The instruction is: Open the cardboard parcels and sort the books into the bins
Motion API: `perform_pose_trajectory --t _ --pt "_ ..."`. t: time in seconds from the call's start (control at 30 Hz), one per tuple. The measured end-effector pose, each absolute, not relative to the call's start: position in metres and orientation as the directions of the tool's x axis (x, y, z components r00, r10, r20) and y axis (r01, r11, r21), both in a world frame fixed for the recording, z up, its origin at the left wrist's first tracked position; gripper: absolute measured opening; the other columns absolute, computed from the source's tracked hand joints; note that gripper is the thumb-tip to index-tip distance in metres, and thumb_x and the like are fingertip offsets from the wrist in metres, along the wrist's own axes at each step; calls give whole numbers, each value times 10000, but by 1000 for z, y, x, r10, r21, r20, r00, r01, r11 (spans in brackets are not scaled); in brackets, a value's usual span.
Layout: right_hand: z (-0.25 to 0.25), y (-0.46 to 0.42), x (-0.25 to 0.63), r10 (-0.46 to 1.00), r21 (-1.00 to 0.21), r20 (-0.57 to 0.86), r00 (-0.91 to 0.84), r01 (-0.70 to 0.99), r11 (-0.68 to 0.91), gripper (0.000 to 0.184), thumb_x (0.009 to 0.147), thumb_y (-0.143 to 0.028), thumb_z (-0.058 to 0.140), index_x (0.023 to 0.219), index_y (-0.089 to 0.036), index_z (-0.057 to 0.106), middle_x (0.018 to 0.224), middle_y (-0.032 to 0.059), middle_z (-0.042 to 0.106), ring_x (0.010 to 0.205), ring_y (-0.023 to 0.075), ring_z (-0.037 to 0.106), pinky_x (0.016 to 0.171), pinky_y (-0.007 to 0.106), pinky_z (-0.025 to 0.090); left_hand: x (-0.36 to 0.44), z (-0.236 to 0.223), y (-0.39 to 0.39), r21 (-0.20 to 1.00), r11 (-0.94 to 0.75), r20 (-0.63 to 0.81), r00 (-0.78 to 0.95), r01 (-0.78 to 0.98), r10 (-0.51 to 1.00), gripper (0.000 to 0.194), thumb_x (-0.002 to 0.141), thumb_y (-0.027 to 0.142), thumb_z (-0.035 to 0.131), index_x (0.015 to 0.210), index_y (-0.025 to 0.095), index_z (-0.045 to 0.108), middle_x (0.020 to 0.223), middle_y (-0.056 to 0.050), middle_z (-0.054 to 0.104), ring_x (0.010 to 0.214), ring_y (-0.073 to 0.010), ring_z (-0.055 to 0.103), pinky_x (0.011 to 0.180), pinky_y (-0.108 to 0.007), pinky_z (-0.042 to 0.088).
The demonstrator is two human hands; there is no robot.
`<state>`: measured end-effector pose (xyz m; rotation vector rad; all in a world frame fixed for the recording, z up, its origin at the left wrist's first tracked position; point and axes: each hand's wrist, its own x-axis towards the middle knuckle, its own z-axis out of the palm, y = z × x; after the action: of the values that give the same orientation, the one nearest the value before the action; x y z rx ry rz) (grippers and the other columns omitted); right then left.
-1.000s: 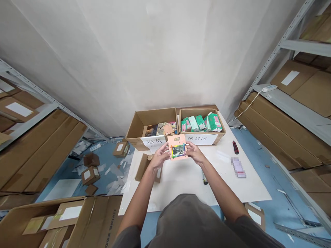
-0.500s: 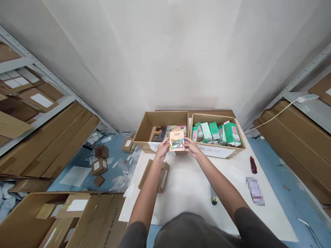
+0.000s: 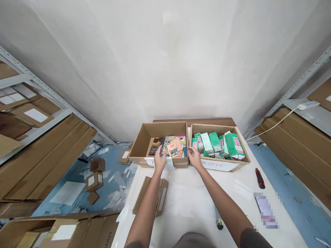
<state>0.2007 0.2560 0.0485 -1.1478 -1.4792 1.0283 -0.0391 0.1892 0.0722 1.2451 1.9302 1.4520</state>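
Taking the middle of the white tabletop [image 3: 186,199] as the dial's centre, with twelve toward the wall, an open brown cardboard box [image 3: 137,146] with a white paper label stands at eleven. Inside it, toward that box's four o'clock, a small square peach-coloured booklet [image 3: 172,150] with a dark picture panel lies among other printed items. The person's left hand [image 3: 160,159] hovers at the box's front rim, to the booklet's lower left, its fingers parted and holding nothing. The right hand [image 3: 194,157], also empty and loosely curled, is at the front corner where the box meets its neighbour; whether its fingertips touch the cardboard is hard to tell. That neighbour, a second open brown cardboard box [image 3: 207,129] at one o'clock, holds green-and-white cartons [image 3: 214,142]. A red-and-black utility knife [image 3: 260,178] lies near three.
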Motion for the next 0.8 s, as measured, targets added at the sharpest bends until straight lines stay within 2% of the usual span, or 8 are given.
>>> perform_pose_trajectory --t 0.07,0.13,0.23,0.3,0.37,0.47,0.63,0.8 --pt "18 216 228 977 -951 194 -91 228 210 330 893 -383 586 1139 -197 706 1068 105 739 919 228 695 818 349 588 -18 47 146 884 29 186 -409 466 893 588 936 330 587 1510 250 482 1286 -97 682 1035 -192 683 888 -317 563" --pt "-21 170 255 983 -923 93 -158 356 144 323 895 -382 579 1139 -209 700 960 69 735 773 202 677 763 329 579 7 12 101 858 71 70 -253 509 965 535 953 346 550 1482 278 506 1253 -75 688 926 -166 690 812 -293 569" --pt "-80 98 290 960 -791 -167 -225 612 5 379 837 -291 564 1190 -232 689 1060 57 715 709 184 670 787 339 570 39 -43 43 735 137 -172 -13 665 985 548 895 266 589 1441 292 552 1372 -74 642 1127 -206 660 957 -325 535" --pt "-109 57 307 937 -648 -306 -168 758 -76 493 820 -239 552 1304 -235 648 1293 92 647 806 196 700 820 337 559 52 -73 14 584 266 -360 -49 767 932 706 843 231 643 1525 250 461 1509 -123 547 1341 -266 548 1083 -365 458" --pt "-126 26 318 919 -504 -382 -99 855 -118 599 836 -225 555 1436 -225 564 1481 128 521 984 234 704 864 333 543 59 -95 -6 407 417 -486 -194 812 852 846 838 246 666 1606 221 314 1621 -174 401 1436 -328 450 1096 -408 435" --pt "-137 5 325 912 -350 -408 -39 929 -117 714 871 -240 574 1565 -185 416 1582 169 406 1267 309 586 972 355 498 61 -115 -24 254 509 -492 -344 822 800 882 868 291 661 1633 216 228 1648 -198 329 1451 -374 399 1082 -433 425" --pt "-143 0 326 908 -232 -413 73 955 -182 674 888 -221 603 1541 -165 446 1502 187 482 1311 329 515 1039 382 436 60 -131 -38 277 438 -459 -283 855 842 667 851 214 656 1500 238 503 1471 -156 517 1357 -340 450 1058 -401 424" --pt "-140 -6 327 919 -327 -393 -40 940 -98 301 936 -155 530 1153 -171 738 1204 147 639 1111 262 597 949 331 467 68 -138 -42 437 475 -467 -258 764 845 376 841 105 574 1134 251 758 1132 -89 700 1166 -257 598 987 -352 465"
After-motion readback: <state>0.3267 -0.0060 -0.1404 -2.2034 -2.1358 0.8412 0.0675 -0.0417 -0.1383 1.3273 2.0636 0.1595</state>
